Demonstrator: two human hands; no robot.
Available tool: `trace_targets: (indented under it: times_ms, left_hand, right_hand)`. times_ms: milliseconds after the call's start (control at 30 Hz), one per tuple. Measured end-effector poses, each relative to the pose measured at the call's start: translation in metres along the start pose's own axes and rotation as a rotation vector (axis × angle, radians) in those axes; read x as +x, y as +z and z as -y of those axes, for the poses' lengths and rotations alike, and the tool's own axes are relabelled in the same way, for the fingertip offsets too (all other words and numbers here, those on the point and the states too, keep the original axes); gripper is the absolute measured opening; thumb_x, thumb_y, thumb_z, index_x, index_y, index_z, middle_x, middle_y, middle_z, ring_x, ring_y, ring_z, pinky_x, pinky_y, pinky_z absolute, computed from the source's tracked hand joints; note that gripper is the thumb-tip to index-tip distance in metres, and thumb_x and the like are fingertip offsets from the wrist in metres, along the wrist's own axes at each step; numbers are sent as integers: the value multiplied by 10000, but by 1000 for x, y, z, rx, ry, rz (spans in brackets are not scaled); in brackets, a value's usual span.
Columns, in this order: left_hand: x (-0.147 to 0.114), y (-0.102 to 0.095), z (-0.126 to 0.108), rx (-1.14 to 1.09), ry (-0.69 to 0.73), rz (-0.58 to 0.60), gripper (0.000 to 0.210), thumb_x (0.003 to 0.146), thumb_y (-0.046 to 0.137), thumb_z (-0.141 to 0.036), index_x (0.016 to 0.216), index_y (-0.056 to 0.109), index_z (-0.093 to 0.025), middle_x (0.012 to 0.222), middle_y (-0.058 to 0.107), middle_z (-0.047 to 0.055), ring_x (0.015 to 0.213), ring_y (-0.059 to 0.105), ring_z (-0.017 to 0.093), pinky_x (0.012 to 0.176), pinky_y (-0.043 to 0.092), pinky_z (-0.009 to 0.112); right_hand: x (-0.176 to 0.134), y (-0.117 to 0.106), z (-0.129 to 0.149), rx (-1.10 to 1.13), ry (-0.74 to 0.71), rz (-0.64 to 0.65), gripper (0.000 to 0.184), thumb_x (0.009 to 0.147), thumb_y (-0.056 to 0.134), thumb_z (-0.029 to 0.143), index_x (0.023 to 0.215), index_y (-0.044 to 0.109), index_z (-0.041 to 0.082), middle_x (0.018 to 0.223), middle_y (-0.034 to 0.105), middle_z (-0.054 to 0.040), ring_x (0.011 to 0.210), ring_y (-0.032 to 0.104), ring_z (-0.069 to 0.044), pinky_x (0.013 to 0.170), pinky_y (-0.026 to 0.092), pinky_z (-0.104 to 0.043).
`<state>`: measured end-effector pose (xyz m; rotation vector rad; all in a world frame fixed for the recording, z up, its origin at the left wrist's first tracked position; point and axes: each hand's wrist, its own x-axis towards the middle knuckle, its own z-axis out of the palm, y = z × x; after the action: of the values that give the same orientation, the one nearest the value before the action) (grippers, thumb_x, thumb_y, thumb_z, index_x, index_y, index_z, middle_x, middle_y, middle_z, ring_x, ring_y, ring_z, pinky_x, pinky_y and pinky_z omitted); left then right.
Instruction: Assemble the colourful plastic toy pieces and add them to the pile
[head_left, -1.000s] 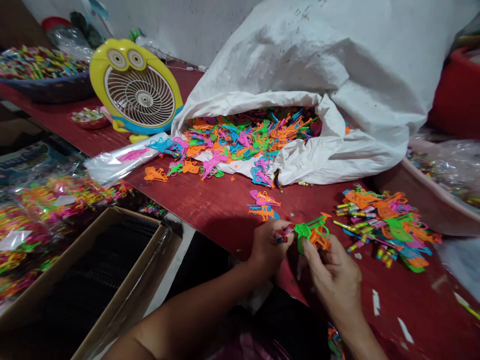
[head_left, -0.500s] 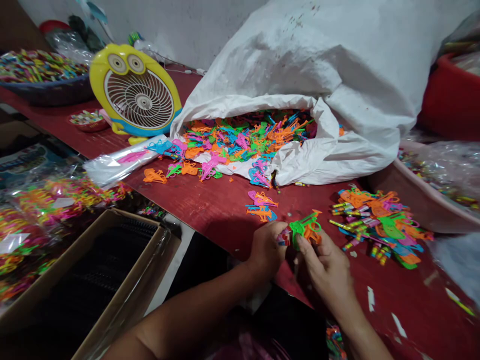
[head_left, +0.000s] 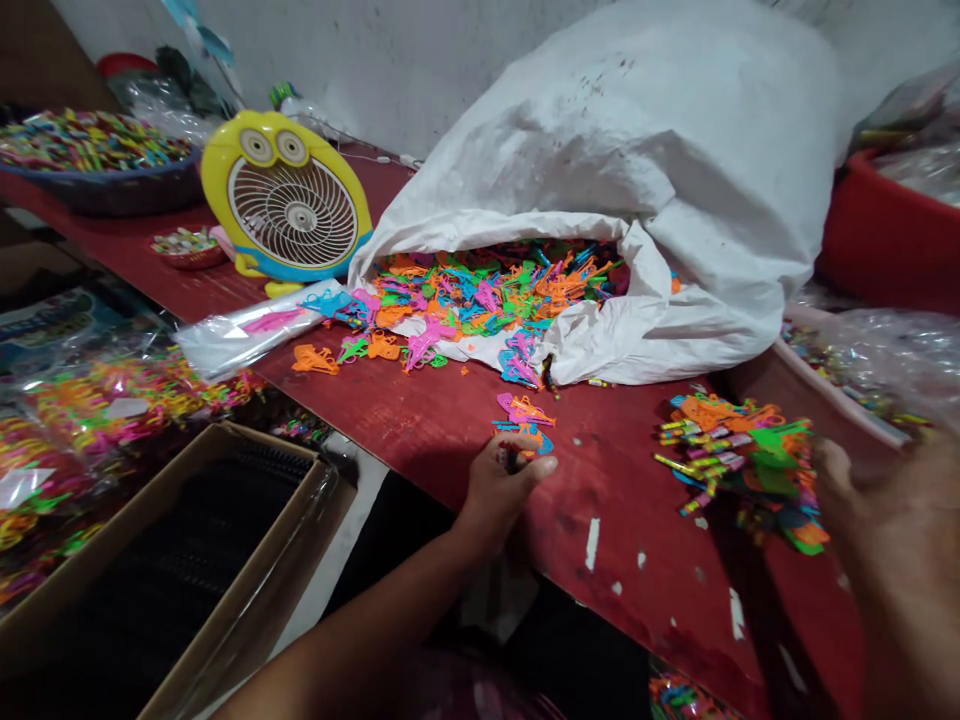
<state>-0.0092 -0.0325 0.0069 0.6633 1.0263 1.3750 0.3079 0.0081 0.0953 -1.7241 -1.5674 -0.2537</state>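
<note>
My left hand (head_left: 499,492) reaches to a small group of plastic toy guns near the table's front edge. Its fingers curl over a blue-and-orange toy gun (head_left: 541,441), the thumb held apart from them. Just beyond lies a pink-and-orange toy gun (head_left: 525,408). On the right, my right hand (head_left: 896,520) is smeared by motion, its thumb away from the fingers and nothing visible in it. Beside it is a heap of toy guns (head_left: 780,450) in orange, green and blue, with yellow-banded sticks pointing left.
A large white sack (head_left: 712,200) spills many toy guns onto the red table (head_left: 615,450). A yellow fan (head_left: 300,215) stands left of it. A cardboard box (head_left: 300,500) with black contents is at lower left. A pink tub (head_left: 832,385) stands at right.
My hands have parted: the right moved to the right beside the heap, without the green and orange toy guns. My left moved left to the small group.
</note>
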Motion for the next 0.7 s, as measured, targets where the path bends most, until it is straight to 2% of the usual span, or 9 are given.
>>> trace_targets:
  times_ms: [67, 100, 167, 233, 300, 367, 433, 500, 700]
  left_hand:
    - [0, -4, -5, -34, -33, 25, 255, 685, 733, -252, 898, 636, -151, 644, 451, -64, 587, 387, 74, 590, 323, 202]
    - [0, -5, -5, -43, -45, 32, 256, 692, 701, -235, 924, 630, -154, 650, 445, -66, 577, 371, 72, 579, 313, 201]
    - [0, -7, -3, -51, -62, 42, 261, 707, 641, -215, 961, 617, -164, 652, 433, -68, 552, 340, 69, 550, 288, 201]
    - [1, -8, 0, -42, -60, 53, 232, 744, 598, -227, 968, 611, -167, 639, 422, -68, 540, 332, 72, 529, 268, 203]
    - [2, -9, 2, -23, -40, 66, 206, 791, 588, -266, 965, 610, -158, 635, 427, -64, 548, 350, 76, 529, 276, 204]
    - [3, -11, 1, -15, -15, 80, 231, 818, 610, -322, 963, 608, -143, 650, 456, -54, 561, 374, 78, 536, 295, 204]
    - [4, -12, -1, -31, -1, 87, 290, 824, 638, -377, 969, 601, -129, 668, 482, -44, 562, 386, 77, 533, 304, 204]
    - [5, -12, -3, -56, -5, 78, 327, 824, 652, -412, 972, 595, -127, 660, 489, -44, 542, 383, 73, 514, 294, 204]
    - [8, -8, -1, -36, -11, -15, 368, 799, 676, -502, 824, 586, -145, 602, 465, -56, 505, 345, 65, 491, 269, 206]
  right_hand:
    - [-9, 13, 24, -173, -62, -7, 396, 905, 561, 438, 1251, 595, 247, 1091, 637, -197, 990, 622, -355, 692, 432, -461]
    - [-17, 26, 40, -151, -124, 77, 396, 925, 523, 432, 1253, 601, 224, 1083, 640, -187, 987, 621, -347, 729, 443, -465]
    - [-36, 60, 71, 64, -297, 330, 353, 942, 487, 396, 1204, 620, 200, 1040, 662, -135, 926, 642, -295, 757, 483, -432]
    - [-51, 96, 96, 140, -426, 516, 312, 944, 478, 325, 1191, 622, 201, 1066, 658, -114, 971, 630, -270, 813, 496, -398]
    - [-60, 123, 111, 130, -477, 590, 273, 928, 499, 279, 1148, 648, 217, 1026, 655, -100, 967, 616, -253, 808, 490, -355]
    - [-62, 137, 117, 104, -481, 599, 210, 922, 509, 262, 1036, 681, 228, 927, 639, -89, 898, 605, -237, 750, 473, -323]
    - [-62, 140, 115, 83, -473, 593, 189, 930, 495, 257, 922, 680, 219, 837, 602, -78, 813, 587, -222, 691, 447, -311]
    - [-61, 133, 111, 70, -465, 588, 200, 941, 476, 250, 887, 661, 199, 803, 576, -69, 764, 570, -211, 663, 428, -308]
    - [-74, 87, 109, 160, -411, 564, 207, 978, 467, 304, 991, 633, 181, 835, 565, -50, 753, 561, -188, 684, 435, -299]
